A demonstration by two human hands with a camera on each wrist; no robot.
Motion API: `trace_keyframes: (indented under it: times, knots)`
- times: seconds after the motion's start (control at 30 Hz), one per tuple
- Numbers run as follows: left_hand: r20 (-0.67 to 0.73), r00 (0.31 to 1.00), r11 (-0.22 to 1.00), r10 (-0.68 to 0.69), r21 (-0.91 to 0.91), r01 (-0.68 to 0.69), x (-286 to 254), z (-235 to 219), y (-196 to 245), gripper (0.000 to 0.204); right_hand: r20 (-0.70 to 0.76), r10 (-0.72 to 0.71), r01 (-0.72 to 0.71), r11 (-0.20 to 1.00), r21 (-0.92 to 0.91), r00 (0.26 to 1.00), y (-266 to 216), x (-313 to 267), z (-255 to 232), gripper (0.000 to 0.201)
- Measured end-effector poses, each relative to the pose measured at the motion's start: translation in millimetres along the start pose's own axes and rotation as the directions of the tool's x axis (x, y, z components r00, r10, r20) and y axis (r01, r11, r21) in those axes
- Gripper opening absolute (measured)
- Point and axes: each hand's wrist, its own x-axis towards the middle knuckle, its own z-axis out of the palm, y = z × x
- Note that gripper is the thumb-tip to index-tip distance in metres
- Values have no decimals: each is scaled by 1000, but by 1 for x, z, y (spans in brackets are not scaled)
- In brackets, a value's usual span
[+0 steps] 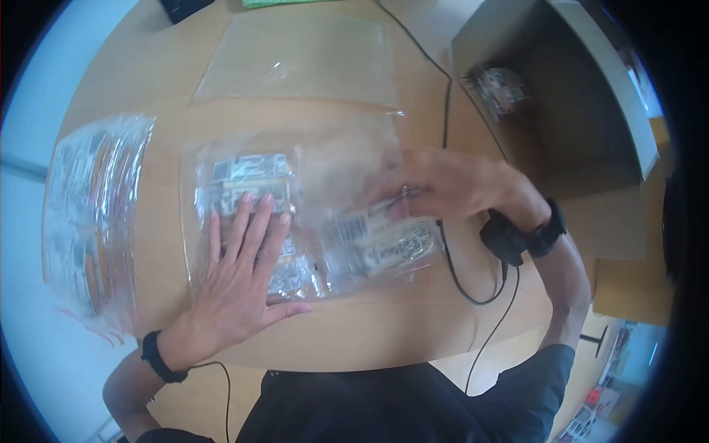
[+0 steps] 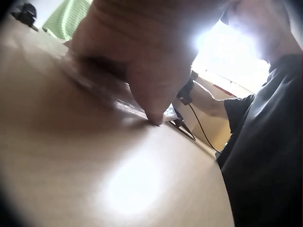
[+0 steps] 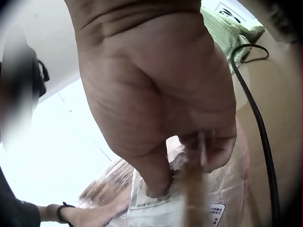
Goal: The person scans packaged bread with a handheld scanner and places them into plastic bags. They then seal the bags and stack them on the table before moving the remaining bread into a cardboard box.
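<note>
My left hand (image 1: 244, 258) lies with spread, straight fingers on a clear plastic bag (image 1: 193, 184). Printed packets (image 1: 251, 168) show through the film under and above its fingers. At the bag's right part, my right hand (image 1: 450, 184) is blurred by movement. Thumb and fingers of that hand pinch a clear-wrapped packet with a barcode label (image 1: 391, 240), which overlaps the bag in the head view. From the right wrist view, the thumb (image 3: 156, 182) presses near the packet's white label (image 3: 151, 213). In the left wrist view, the left thumb (image 2: 154, 111) reaches down to the table beside the film.
A pile of filled clear bags (image 1: 96, 221) sits at the left table edge. Another flat clear bag (image 1: 295, 59) lies at the back. An open cardboard box (image 1: 583, 133) on the right holds a wrapped packet (image 1: 502, 90). Black cable (image 1: 447, 111) runs beside the right hand.
</note>
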Motion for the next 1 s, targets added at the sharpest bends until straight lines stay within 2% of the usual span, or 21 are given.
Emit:
trace_keyframes:
  times: [0.03, 0.1, 0.17, 0.2, 0.23, 0.27, 0.33, 0.43, 0.47, 0.5, 0.53, 0.57, 0.6, 0.67, 0.73, 0.77, 0.8, 0.87, 0.9, 0.97, 1.0]
  knots:
    - [-8, 999, 999, 31, 7, -31, 1, -1, 0, 125, -41, -201, 189, 963, -193, 979, 6, -5, 7, 47]
    - [-15, 1000, 999, -18, -52, 17, 0, 0, 1, 120, -105, -143, 112, 960, -256, 984, -4, -16, 26, 39]
    - [-35, 999, 999, 37, -30, -38, 0, 2, 1, 120, -172, -90, 30, 947, -321, 981, -24, -13, 23, 36]
    - [-29, 999, 999, 29, -26, -30, 0, 2, 0, 120, -14, 103, -103, 959, -264, 995, -41, -9, 14, 38]
    - [-20, 1000, 1000, 17, -20, -18, -1, 3, 0, 121, 153, 276, -240, 946, -216, 949, -51, -11, 10, 41]
    - [-11, 1000, 1000, 25, -3, -25, -1, 3, -1, 122, 125, 290, -259, 942, -215, 949, -49, -17, 13, 41]
    - [-9, 999, 999, 35, -3, -35, 0, 2, -1, 122, 85, 154, -147, 985, -87, 984, -44, -24, 25, 43]
    - [-5, 1000, 1000, 21, -3, -21, -1, 2, 0, 124, -100, 226, -226, 974, 13, 969, -58, -68, 28, 45]
    - [6, 1000, 1000, 15, 7, -15, -2, 2, 0, 125, -202, 327, -312, 944, 105, 923, -68, -86, 20, 47]
    - [4, 1000, 1000, 24, 9, -24, -1, 2, 1, 125, -450, 303, -171, 935, 311, 840, -58, -103, 22, 43]
    - [0, 1000, 1000, 29, 10, -29, -1, 2, 1, 123, -660, 317, 29, 889, 457, 682, -51, -117, 23, 41]
    - [-3, 999, 999, 34, 11, -34, 0, 2, 0, 121, -680, 564, 131, 717, 685, 469, -50, -129, 17, 35]
    - [-4, 999, 999, 38, 12, -38, 1, 1, 0, 121, -694, 650, 451, 542, 709, 309, -16, -146, 19, 34]
    - [1, 999, 999, 46, 15, -46, 0, 1, 0, 119, -629, 774, 714, 480, 509, -72, 6, -148, 9, 29]
    - [13, 998, 998, 53, 27, -54, 0, -1, 0, 118, -589, 785, 743, 509, 435, -193, 80, -174, 5, 28]
    - [24, 998, 998, 53, 36, -54, 0, -2, 1, 117, -587, 785, 744, 510, 431, -198, 116, -184, 7, 28]
    - [25, 998, 998, 57, 39, -58, 0, -2, 1, 117, -703, 661, 386, 740, 551, -263, 151, -192, 11, 29]
    - [27, 998, 997, 55, 49, -56, 0, -2, 1, 116, -816, 520, -45, 836, 547, -253, 185, -198, 6, 30]
    - [30, 998, 997, 55, 50, -56, -1, -2, 2, 116, -771, 612, -115, 765, 634, -176, 185, -194, 1, 32]
    - [10, 998, 997, 63, 32, -63, 0, -2, 1, 116, -708, 699, -192, 685, 703, -101, 180, -191, -3, 35]
    - [13, 999, 998, 51, 28, -52, 0, -1, 0, 116, -671, 710, -197, 641, 741, -214, 141, -175, -12, 36]
